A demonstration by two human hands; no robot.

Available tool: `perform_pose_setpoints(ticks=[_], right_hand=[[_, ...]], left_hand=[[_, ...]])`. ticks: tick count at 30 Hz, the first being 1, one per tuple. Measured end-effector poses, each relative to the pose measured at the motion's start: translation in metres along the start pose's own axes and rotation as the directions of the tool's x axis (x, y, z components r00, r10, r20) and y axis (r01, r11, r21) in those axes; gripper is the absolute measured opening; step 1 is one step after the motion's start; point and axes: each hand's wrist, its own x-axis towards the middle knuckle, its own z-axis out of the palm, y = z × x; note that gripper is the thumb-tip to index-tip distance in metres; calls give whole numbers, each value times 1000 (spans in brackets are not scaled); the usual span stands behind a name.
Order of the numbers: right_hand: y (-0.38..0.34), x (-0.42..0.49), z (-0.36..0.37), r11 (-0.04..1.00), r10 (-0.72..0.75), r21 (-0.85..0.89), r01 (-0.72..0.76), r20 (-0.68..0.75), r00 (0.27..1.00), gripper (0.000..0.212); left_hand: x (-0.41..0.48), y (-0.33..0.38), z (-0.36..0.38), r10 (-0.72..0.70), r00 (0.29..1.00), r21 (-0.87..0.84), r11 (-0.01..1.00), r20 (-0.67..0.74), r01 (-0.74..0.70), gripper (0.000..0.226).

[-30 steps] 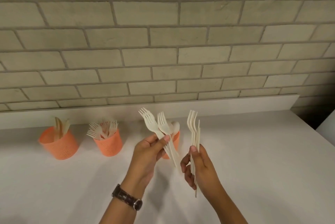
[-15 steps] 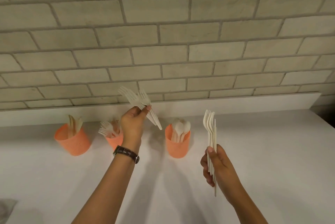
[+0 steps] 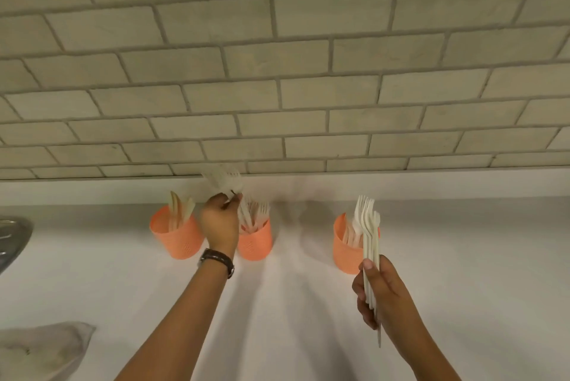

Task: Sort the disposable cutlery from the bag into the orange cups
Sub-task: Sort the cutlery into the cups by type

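Along the back edge of the bench, under the tiled wall, stand three orange cups: left cup, middle cup and right cup. The left hand pinches a few forks (blurred) just above the middle cup, which already holds forks. Nearer the right side, the right hand grips an upright fork bundle, thumb pressed against the handles, in front of the right cup.

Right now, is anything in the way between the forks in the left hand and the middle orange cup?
Nothing visible stands between them. The left hand pinches the blurred forks just above the middle cup, whose open top holds only other forks.
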Motion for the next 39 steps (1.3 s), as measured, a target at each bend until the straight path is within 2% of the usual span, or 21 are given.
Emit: perform_pose_setpoints(ticks=[1,3,4,6,8,11,14,15,17,18,20,22,24,28,33,36,39], right_hand=[[0,0,5,1000,2,-9,-2,-5,1000,25],[1,0,16,1000,4,-27,-5,-7,1000,24],[1,0,21,999,9,-32,-9,-7,1000,23],[1,1,30,999,18,-37,-18,-10,1000,22],[-2,1,39,999,21,-45,-21,-5,1000,21],[-8,-1,52,999,23,-40,-22,15,1000,21],[-14,-5,65,999,48,13,-48,47,998,23],[-15,-7,69,997,56,46,-58,62,997,24],[-17,-9,75,991,53,119,-64,97,994,25],[-17,-11,77,986,48,152,-64,108,993,25],[-18,-13,82,974,45,214,-71,123,991,25],[-18,-16,87,966,41,246,-73,134,990,25],[-18,-19,90,967,29,245,-67,155,987,25],[-20,-22,92,975,27,215,-65,177,984,23],[-21,-24,90,981,22,186,-53,166,986,33],[-20,-23,87,960,76,257,-109,132,988,38],[-17,-19,80,889,173,412,-197,96,980,27]], left_hand=[[-3,-7,2,-27,999,-15,1000,42,27,18],[-9,-24,7,-129,988,82,989,80,122,43],[-13,-29,7,-140,988,227,966,64,122,42],[-19,-36,5,-118,989,455,888,87,66,19],[-23,-34,-1,-123,982,512,858,146,31,21],[-22,-30,-11,-85,981,460,888,175,-5,47],[-35,-14,-31,-32,994,328,945,106,-5,66],[-46,-6,-38,19,996,247,968,85,-40,64],[-71,14,-50,109,986,11,994,127,-111,42],[-85,24,-55,121,971,-94,990,206,-103,28],[-105,43,-62,73,898,-186,982,435,11,12],[-116,57,-68,-3,793,-217,961,609,171,10],[-120,65,-71,-16,750,-242,942,662,233,12],[-120,66,-73,-38,770,-266,927,637,266,13],[-115,58,-73,-77,733,-222,927,676,303,14],[-109,56,-70,-113,735,-248,898,669,364,18],[-101,53,-67,-109,775,-283,892,623,352,22]])
